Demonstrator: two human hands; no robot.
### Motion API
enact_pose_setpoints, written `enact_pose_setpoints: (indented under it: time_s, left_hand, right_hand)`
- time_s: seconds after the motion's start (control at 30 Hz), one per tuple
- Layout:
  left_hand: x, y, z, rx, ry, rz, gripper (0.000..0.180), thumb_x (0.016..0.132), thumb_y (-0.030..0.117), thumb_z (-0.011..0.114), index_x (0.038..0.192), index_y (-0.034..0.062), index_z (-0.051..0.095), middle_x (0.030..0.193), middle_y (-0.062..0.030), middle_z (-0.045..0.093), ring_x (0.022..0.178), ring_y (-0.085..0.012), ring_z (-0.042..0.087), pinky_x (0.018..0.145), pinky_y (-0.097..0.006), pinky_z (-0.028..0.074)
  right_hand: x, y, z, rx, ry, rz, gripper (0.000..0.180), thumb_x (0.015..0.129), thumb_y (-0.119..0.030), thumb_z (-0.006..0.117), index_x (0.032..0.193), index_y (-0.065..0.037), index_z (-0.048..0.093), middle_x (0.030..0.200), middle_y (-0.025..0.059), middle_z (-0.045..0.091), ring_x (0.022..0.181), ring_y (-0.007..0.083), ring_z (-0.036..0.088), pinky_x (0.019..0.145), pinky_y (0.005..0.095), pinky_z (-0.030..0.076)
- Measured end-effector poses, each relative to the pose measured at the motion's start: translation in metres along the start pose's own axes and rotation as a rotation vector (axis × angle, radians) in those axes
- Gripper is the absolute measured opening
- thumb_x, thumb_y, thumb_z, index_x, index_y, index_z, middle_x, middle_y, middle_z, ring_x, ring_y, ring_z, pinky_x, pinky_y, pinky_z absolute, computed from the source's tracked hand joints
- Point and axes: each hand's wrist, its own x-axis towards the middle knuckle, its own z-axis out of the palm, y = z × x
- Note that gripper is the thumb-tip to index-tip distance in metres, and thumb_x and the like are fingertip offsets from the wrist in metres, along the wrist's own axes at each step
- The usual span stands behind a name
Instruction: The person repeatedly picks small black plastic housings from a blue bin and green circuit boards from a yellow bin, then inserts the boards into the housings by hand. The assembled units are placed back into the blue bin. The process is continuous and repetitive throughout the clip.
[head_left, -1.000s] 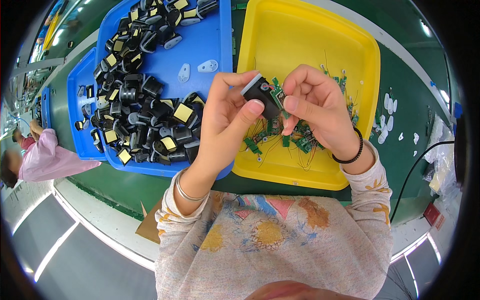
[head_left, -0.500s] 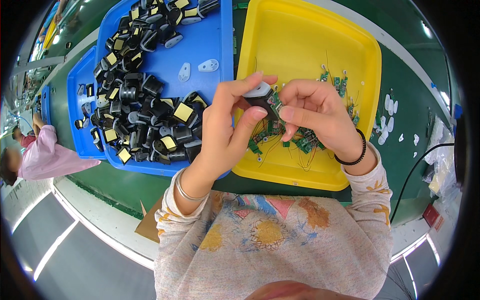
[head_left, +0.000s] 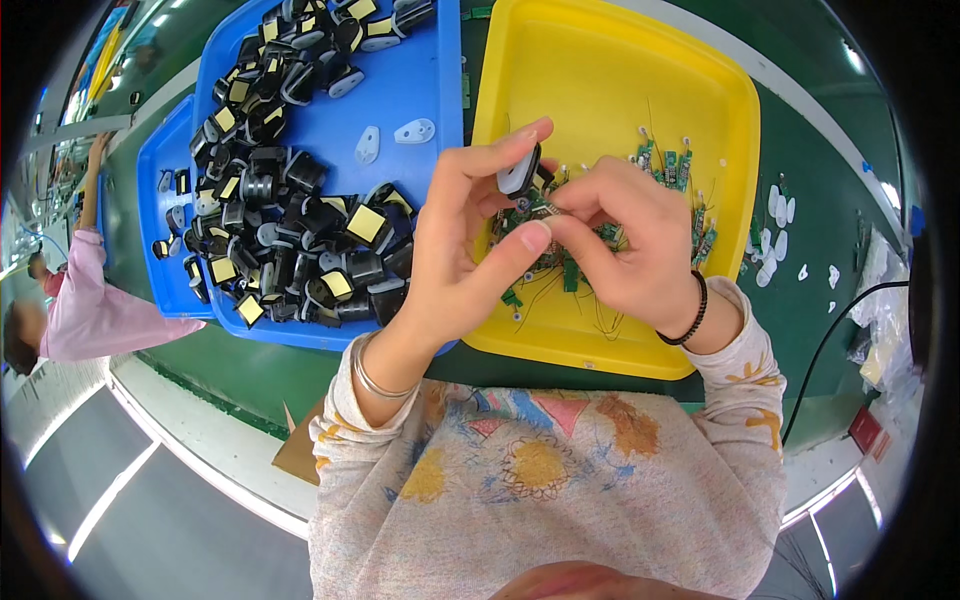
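In my left hand is a small black plastic housing with a grey end piece, tipped up between finger and thumb. A small green circuit board sits against the housing, over the yellow tray. The fingers of my right hand pinch the board's right side, close to my left thumb. How far the board is inside the housing cannot be made out. Below my hands, more green circuit boards with thin wires lie in the yellow tray.
On the left, a blue tray holds many black housings with yellow pads; another blue tray adjoins it. Loose white pieces and a clear plastic bag lie at right near a black cable. A person in pink is at far left.
The housing has turned in my left hand, its grey end now more upright. My right fingers have shifted slightly left with the board. The person at far left has stretched an arm forward.
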Motion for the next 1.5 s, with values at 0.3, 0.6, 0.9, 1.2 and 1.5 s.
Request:
enact_pose_setpoints:
  time_s: [0.3,0.6,0.9,1.2,1.5]
  left_hand:
    - [-0.002,0.002,-0.004,-0.088,0.002,-0.019,0.042,0.075,-0.009,0.046,0.115,0.0021,0.038,0.127,-0.0194,0.04,0.11,-0.0227,0.047,0.088,-0.033,0.041]
    - [-0.004,0.002,-0.005,-0.02,0.032,-0.004,0.042,0.076,-0.01,0.044,0.116,0.0014,0.04,0.125,-0.0161,0.043,0.108,-0.0207,0.049,0.085,-0.031,0.044]
    - [-0.006,0.01,-0.007,0.094,0.115,-0.049,0.034,0.077,-0.004,0.054,0.11,0.0013,0.051,0.113,-0.0124,0.054,0.099,-0.0164,0.054,0.081,-0.028,0.045]
    - [-0.005,0.043,-0.091,1.686,0.368,0.186,0.026,0.072,0.016,0.064,0.097,0.0088,0.06,0.096,-0.0074,0.059,0.091,-0.0269,0.051,0.079,-0.034,0.041]
    - [-0.003,0.036,-0.128,2.028,0.232,-0.177,0.033,0.069,0.019,0.067,0.101,0.0144,0.06,0.083,-0.0027,0.057,0.083,-0.0219,0.053,0.068,-0.034,0.045]
  right_hand:
    - [0.0,-0.002,0.005,-0.102,0.024,-0.061,0.011,0.068,-0.003,0.065,0.074,-0.005,0.056,0.066,0.0082,0.052,0.055,0.0244,0.053,0.048,0.0308,0.042]
    - [0.001,-0.003,0.004,-0.036,-0.025,-0.03,0.009,0.07,-0.001,0.064,0.075,-0.003,0.056,0.068,0.0083,0.053,0.054,0.0206,0.055,0.048,0.027,0.042]
    - [0.002,0.001,0.005,0.394,-0.059,0.203,0.008,0.072,-0.001,0.064,0.078,0.0,0.058,0.07,0.0056,0.055,0.06,0.0121,0.058,0.052,0.0212,0.045]
    - [0.107,0.093,-0.05,-0.511,0.009,-0.058,0.017,0.079,-0.016,0.06,0.089,-0.003,0.058,0.087,0.0061,0.06,0.071,0.0144,0.059,0.063,0.0254,0.045]
    - [0.17,0.178,-0.089,-0.886,0.017,0.243,0.021,0.067,-0.021,0.067,0.08,-0.005,0.062,0.08,0.0134,0.063,0.074,0.0276,0.06,0.066,0.0344,0.047]
